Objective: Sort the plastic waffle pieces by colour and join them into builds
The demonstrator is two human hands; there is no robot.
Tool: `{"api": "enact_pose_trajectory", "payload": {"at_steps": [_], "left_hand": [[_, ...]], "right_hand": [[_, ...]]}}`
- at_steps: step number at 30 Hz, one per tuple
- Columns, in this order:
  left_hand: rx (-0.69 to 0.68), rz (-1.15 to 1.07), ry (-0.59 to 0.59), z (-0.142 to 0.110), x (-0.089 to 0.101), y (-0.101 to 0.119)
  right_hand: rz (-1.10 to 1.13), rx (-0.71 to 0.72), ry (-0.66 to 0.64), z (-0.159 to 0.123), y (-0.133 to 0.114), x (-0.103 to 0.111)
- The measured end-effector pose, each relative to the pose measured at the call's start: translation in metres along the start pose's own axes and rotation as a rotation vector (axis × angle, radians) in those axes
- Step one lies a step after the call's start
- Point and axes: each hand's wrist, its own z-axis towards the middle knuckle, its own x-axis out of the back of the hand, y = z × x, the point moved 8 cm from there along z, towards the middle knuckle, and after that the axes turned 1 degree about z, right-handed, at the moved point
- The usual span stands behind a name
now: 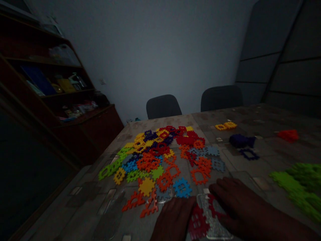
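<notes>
My left hand (173, 219) rests at the table's near edge, its fingertips touching a dark red waffle-block piece (198, 223). My right hand (240, 207) lies flat beside it, fingers spread over a clear piece (213, 221) and the red one. I cannot tell whether either hand grips a piece. Just beyond the hands spreads a loose pile of colourful interlocking plastic pieces (160, 157): orange, red, yellow, green, blue, purple and grey.
The patterned table (250, 113) also carries a yellow pair (225, 126), a purple cluster (242, 140), a purple frame (249, 154), a red group (288, 135) and a green heap (301, 187). Two dark chairs (163, 105) stand behind. A wooden shelf unit (55, 90) is on the left.
</notes>
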Motion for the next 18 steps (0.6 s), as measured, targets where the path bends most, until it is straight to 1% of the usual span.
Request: {"api": "enact_pose_trajectory", "payload": {"at_steps": [2, 4, 9, 14, 18], "left_hand": [[-0.015, 0.028, 0.005, 0.001, 0.0, 0.002], [-0.012, 0.064, 0.033, 0.002, 0.003, 0.005], [0.049, 0.126, 0.069, 0.003, 0.006, 0.008], [0.097, 0.188, 0.077, 0.007, 0.006, 0.007], [0.085, 0.226, 0.106, 0.011, 0.009, 0.01]], "right_hand": [[0.012, -0.033, -0.034, 0.002, -0.002, 0.003], [0.024, -0.064, -0.036, 0.003, -0.002, 0.007], [0.061, -0.157, -0.075, 0.009, 0.006, 0.008], [0.093, -0.142, -0.005, 0.018, 0.012, 0.017], [0.078, -0.155, 0.038, 0.033, 0.016, 0.036]]}}
